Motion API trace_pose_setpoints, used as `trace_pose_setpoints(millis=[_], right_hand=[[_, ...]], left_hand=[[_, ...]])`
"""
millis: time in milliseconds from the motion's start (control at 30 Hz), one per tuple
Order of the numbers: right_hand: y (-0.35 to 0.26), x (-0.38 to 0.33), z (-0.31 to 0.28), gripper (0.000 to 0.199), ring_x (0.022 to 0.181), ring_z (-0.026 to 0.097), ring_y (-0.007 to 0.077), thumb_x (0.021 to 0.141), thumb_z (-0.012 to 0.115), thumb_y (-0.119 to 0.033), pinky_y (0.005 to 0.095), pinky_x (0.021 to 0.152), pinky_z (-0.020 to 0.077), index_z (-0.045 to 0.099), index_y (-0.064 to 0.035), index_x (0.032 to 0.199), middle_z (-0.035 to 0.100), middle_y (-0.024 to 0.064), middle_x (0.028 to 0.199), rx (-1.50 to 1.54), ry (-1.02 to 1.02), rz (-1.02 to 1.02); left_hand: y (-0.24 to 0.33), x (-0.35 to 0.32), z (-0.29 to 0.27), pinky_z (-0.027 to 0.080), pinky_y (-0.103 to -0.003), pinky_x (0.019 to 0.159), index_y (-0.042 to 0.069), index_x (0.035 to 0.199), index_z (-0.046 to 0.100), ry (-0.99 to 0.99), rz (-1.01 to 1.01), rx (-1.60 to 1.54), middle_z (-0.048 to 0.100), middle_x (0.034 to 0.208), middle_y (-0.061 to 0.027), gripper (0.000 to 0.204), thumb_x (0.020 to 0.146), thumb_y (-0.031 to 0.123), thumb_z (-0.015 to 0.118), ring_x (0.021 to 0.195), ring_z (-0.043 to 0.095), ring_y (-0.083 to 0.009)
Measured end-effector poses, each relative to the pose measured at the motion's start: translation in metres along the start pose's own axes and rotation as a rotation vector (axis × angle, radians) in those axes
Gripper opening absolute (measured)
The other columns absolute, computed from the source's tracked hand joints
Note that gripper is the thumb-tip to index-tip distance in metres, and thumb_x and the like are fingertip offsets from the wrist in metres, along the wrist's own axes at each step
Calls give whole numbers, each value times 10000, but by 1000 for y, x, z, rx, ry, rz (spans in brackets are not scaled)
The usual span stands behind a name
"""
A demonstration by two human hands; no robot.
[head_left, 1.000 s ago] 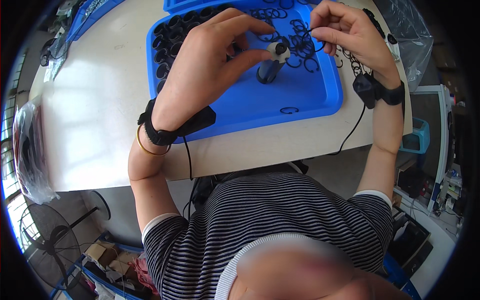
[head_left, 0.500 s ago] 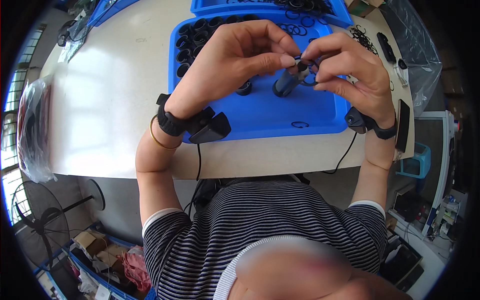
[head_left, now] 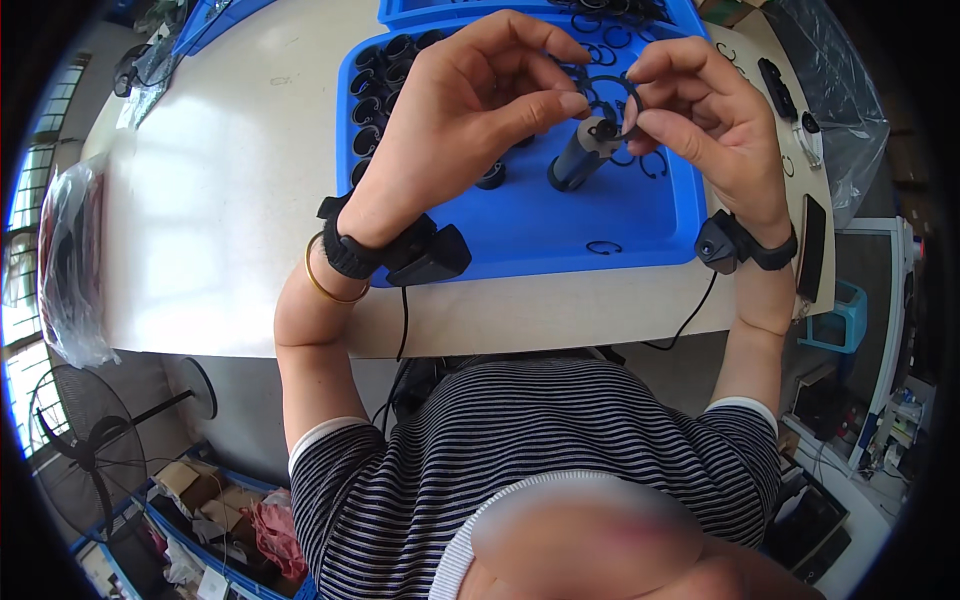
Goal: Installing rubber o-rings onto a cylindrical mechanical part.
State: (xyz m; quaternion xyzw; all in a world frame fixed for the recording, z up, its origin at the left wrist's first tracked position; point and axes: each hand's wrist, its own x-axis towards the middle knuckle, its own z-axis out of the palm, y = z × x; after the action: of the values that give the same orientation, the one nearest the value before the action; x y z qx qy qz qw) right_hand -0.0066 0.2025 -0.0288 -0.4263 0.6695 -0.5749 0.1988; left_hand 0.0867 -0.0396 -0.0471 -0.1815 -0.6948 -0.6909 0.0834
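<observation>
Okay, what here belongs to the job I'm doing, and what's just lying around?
Part of the job, it seems:
dark ring in your right hand
grey cylinder standing below it
loose rings
black tubular pieces
blue tray

Just around, apparently:
fan
plastic-wrapped bundle
light-blue stool
flat black object

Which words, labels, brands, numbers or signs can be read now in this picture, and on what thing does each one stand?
None can be read.
Table: one faint mark, too small to read.
Blue tray: no writing that I can see.
Grey cylinder: no writing visible.
Small things on the right-hand shelf: too small and blurred to tell.
</observation>
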Motion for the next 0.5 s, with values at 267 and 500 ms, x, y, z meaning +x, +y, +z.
trace_pose_setpoints(millis=[267, 500], right_hand=[[1, 4, -7, 331, 864, 649, 111, 966, 631, -86, 239, 750, 533, 539, -19, 1276, 650, 64, 970, -70, 15, -35], [5, 2, -8, 335, 868, 650, 112, 952, 618, -64, 243, 745, 523, 545, -22, 1277, 634, 47, 954, -133, 19, -72]], left_hand=[[1, 1, 5, 543, -237, 876, -5, 1392, 547, -106, 10, 39, 661, 990, -36, 500, 915, -30, 694, 968, 663, -110], [4, -3, 8, 545, -244, 877, -4, 1378, 572, -116, 11, 254, 651, 987, -38, 504, 894, -56, 700, 963, 668, -116]])
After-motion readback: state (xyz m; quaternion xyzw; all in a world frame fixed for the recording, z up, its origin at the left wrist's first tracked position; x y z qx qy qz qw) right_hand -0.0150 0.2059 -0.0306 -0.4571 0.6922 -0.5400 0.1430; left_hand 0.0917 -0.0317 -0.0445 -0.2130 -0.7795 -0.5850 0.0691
